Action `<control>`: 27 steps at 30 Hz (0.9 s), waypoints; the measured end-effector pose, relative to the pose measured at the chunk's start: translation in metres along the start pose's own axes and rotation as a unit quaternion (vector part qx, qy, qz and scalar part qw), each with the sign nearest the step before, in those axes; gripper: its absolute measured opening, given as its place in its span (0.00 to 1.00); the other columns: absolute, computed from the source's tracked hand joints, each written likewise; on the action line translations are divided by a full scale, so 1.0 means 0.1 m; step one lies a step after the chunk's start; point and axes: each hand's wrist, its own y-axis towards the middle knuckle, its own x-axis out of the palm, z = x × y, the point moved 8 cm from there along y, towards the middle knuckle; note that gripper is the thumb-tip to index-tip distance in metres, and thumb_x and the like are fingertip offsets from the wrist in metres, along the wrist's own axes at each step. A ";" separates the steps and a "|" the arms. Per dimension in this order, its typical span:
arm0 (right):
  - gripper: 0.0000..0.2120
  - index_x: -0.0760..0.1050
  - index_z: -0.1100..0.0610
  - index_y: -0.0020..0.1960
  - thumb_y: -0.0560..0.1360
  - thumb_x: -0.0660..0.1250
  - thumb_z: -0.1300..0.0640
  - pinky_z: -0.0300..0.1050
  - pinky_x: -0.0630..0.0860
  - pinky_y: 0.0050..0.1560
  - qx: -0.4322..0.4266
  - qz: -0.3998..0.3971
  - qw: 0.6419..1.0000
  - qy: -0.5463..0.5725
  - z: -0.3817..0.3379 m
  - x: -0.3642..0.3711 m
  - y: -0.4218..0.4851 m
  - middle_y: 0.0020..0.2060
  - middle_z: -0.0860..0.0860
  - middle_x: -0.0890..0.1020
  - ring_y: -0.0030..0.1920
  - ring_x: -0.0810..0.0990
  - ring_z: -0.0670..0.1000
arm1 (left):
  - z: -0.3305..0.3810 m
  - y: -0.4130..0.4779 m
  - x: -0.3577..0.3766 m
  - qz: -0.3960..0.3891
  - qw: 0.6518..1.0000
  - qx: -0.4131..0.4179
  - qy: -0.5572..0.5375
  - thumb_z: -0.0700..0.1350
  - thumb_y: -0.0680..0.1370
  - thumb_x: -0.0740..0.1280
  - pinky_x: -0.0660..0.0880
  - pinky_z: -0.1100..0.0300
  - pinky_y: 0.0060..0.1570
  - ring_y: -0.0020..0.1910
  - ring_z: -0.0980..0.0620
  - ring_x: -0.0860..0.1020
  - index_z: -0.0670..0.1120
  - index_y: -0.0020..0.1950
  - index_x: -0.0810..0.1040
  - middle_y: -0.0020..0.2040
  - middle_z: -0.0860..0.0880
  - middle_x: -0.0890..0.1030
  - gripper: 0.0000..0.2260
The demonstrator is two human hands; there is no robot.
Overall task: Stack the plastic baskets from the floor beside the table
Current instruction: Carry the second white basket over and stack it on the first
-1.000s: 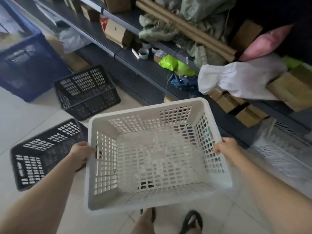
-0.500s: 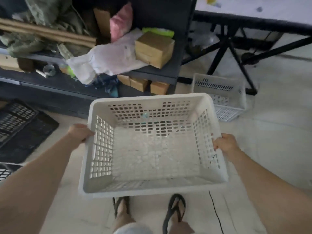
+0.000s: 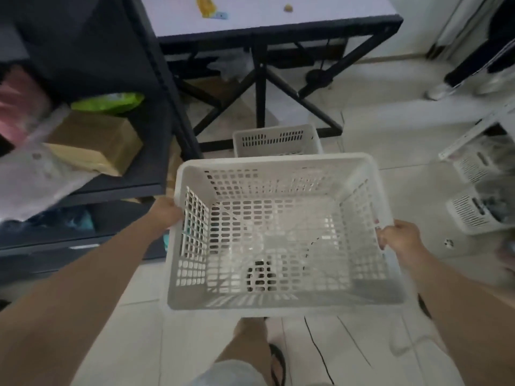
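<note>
The person carries a large white rectangular plastic basket with perforated walls and floor (image 3: 281, 232) level at about waist height, mouth upward, one hand on each short side. The left hand (image 3: 167, 211) is closed over the left rim, and the right hand (image 3: 398, 236) is closed over the right rim; this symmetric grip keeps the wide, light shell from tipping and leaves the open mouth clear. The basket is off the floor and touches nothing but the hands. Directly beyond its far edge, a second white slotted plastic basket (image 3: 276, 140) stands upright on the pale tiled floor (image 3: 418, 190), just beside the black crossed metal legs of the table with the light grey tabletop (image 3: 264, 15). Judged from this alignment, the floor basket is the likely base of the stack. Both baskets have tapered walls and a rolled rim, a shape that should let one nest inside the other. The moulded plastic looks smooth, rigid and slightly glossy; the grid openings reduce weight. A dark metal shelving unit (image 3: 156, 87) stands to the left.
</note>
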 end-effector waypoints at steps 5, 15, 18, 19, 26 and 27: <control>0.05 0.75 0.65 0.35 0.68 0.64 0.70 0.43 0.69 0.36 0.011 0.045 0.999 0.000 -0.52 -0.11 0.80 0.33 0.62 0.78 0.32 0.74 0.57 | 0.85 0.70 0.32 -0.017 1.000 0.006 -0.014 0.34 0.74 0.63 0.72 0.53 0.47 0.48 0.42 0.76 0.32 0.56 0.78 0.49 0.37 0.78 0.12; 0.05 0.78 0.60 0.44 0.71 0.65 0.67 0.44 0.72 0.40 -0.022 0.026 0.999 -0.014 -1.95 0.16 2.30 0.37 0.60 0.80 0.37 0.77 0.56 | 2.31 1.85 0.20 -0.007 0.997 0.000 -0.071 0.33 0.71 0.66 0.76 0.57 0.38 0.39 0.46 0.78 0.36 0.50 0.78 0.46 0.39 0.79 0.08; 0.03 0.79 0.63 0.40 0.70 0.66 0.67 0.43 0.72 0.41 -0.011 0.008 1.000 -0.021 -2.28 0.35 2.80 0.34 0.60 0.79 0.38 0.78 0.57 | 2.69 2.21 0.24 -0.001 0.994 -0.005 -0.110 0.34 0.72 0.67 0.74 0.60 0.33 0.36 0.49 0.77 0.41 0.40 0.78 0.40 0.43 0.78 0.04; 0.03 0.78 0.64 0.38 0.69 0.67 0.67 0.43 0.72 0.41 -0.004 0.001 1.000 -0.028 -2.37 0.42 2.96 0.29 0.58 0.79 0.37 0.78 0.56 | 2.81 2.32 0.27 0.003 0.992 -0.009 -0.125 0.33 0.72 0.67 0.73 0.60 0.33 0.35 0.51 0.76 0.43 0.37 0.76 0.37 0.45 0.77 0.07; 0.07 0.75 0.61 0.30 0.64 0.67 0.70 0.46 0.71 0.38 0.038 -0.044 0.998 -0.026 -2.80 0.94 4.14 0.33 0.59 0.79 0.36 0.77 0.55 | 3.22 3.18 0.51 -0.002 0.982 -0.055 -0.182 0.33 0.71 0.65 0.77 0.54 0.45 0.45 0.46 0.78 0.45 0.43 0.79 0.44 0.44 0.79 0.08; 0.04 0.77 0.63 0.32 0.65 0.69 0.67 0.47 0.72 0.38 0.039 -0.045 0.998 -0.030 -2.85 1.00 4.24 0.33 0.59 0.79 0.35 0.77 0.55 | 3.22 3.29 0.55 0.004 0.980 -0.070 -0.186 0.33 0.71 0.65 0.77 0.50 0.51 0.48 0.44 0.78 0.44 0.45 0.80 0.47 0.42 0.79 0.08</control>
